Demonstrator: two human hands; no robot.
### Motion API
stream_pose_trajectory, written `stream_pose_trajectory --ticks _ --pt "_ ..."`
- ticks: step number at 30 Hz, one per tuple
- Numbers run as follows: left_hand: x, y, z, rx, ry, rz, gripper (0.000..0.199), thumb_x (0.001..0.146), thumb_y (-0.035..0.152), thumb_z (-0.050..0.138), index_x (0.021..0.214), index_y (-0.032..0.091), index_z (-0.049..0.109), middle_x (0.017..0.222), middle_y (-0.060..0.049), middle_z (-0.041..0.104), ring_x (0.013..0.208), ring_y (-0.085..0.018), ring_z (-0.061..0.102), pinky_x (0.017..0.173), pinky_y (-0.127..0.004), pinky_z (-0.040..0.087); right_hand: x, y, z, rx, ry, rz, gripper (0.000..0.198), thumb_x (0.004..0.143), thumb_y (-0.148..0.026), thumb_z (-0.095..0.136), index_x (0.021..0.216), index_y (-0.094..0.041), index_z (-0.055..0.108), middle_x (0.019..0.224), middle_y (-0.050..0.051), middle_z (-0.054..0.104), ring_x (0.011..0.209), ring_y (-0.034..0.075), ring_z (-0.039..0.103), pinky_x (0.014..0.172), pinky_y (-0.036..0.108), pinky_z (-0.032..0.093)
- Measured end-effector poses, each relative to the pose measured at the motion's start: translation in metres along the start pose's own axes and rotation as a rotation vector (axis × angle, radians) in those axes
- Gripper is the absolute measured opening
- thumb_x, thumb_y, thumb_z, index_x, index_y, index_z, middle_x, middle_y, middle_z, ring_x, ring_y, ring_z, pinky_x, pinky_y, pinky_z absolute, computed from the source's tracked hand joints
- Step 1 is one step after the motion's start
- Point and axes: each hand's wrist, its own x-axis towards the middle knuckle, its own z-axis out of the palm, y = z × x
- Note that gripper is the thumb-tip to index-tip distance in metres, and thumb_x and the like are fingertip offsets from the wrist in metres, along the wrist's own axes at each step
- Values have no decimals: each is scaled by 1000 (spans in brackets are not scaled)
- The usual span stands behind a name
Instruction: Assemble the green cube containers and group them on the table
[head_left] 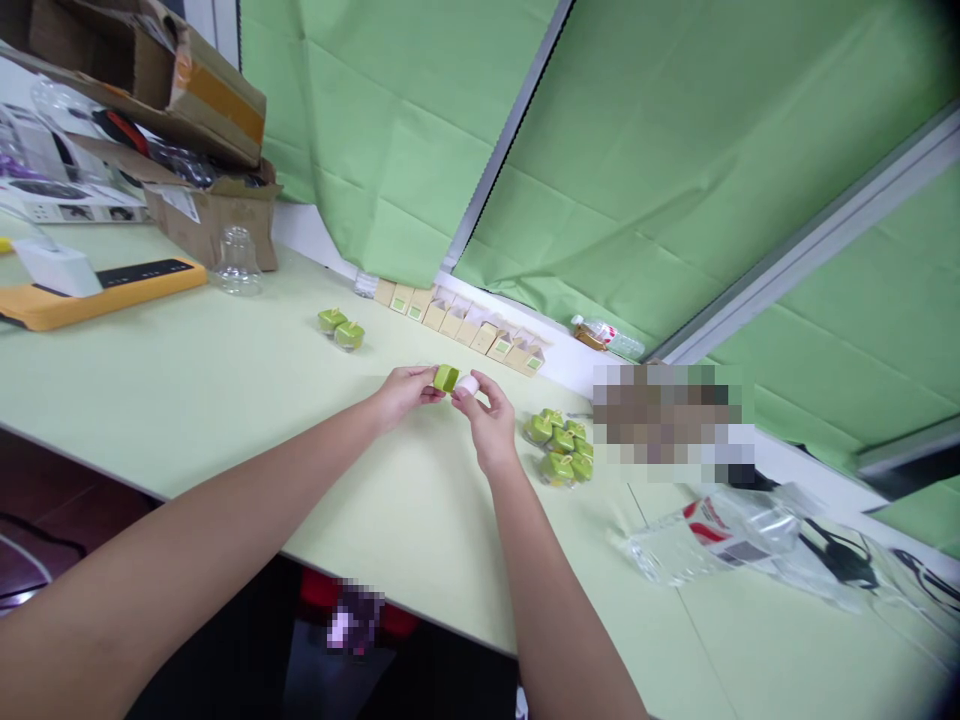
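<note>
My left hand (405, 395) grips a small green lid (445, 378), its hollow side turned toward my right hand. Between the fingertips of my right hand (489, 418) is a small whitish-pink rounded piece (469, 384), held close beside the lid. To the left stand two small clear containers with green lids (349, 335). A cluster of several more green-lidded containers (559, 445) sits just right of my right hand. What is inside them is too small to make out.
Several small cardboard boxes (470, 328) line the table's back edge. Opened cartons (210, 215), a clear jar (238, 262) and an orange power strip (112, 290) are at left. A large clear bottle (712, 530) and cables lie at right; a smaller bottle (609, 337) lies behind.
</note>
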Motion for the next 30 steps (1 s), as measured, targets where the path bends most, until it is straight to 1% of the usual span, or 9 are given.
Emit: stream_pose_trajectory --ticks 3,5,10,13,18,25,30 --pt "-4 2 3 -18 -14 -41 27 73 32 79 89 11 75 95 -12 73 79 -18 68 82 -34 53 0 3 0 -168 -6 -106 49 70 -36 78 115 -20 65 114 9 67 86 20 68 74 33 58" --pt "-5 3 4 -27 -19 -58 26 71 30 80 88 11 75 94 -12 73 78 -18 68 82 -33 54 0 5 0 -215 7 -160 45 70 -35 78 111 -20 66 116 10 67 90 21 67 73 33 58" --pt "-4 2 4 -48 -24 -69 23 70 24 79 87 10 76 94 -12 74 79 -18 68 79 -30 54 0 3 1 -148 -27 -167 44 68 -35 80 106 -18 65 110 10 68 90 21 67 83 37 58" --pt "-3 2 3 -72 -23 -58 21 70 23 78 86 11 76 97 -11 74 80 -17 68 79 -29 55 -1 0 0 -151 -49 -163 40 72 -36 77 106 -18 67 109 10 69 89 20 68 85 38 58" --pt "-4 3 4 -72 -29 -60 18 69 20 77 84 10 76 96 -12 74 83 -17 68 79 -28 55 -1 2 0 -166 -62 -248 35 76 -36 75 105 -19 67 112 10 68 95 21 68 89 39 58" --pt "-7 5 5 -64 -19 -34 20 67 21 79 83 10 76 95 -12 74 83 -18 68 82 -31 56 -3 2 3 -198 -18 -288 34 78 -35 74 107 -19 66 111 10 68 95 22 68 88 39 58" --pt "-6 5 5 -66 -19 -20 20 67 22 80 82 10 76 93 -12 74 81 -18 68 84 -32 56 -4 1 5 -167 3 -304 34 78 -35 73 107 -19 65 113 10 67 97 21 67 89 40 58"
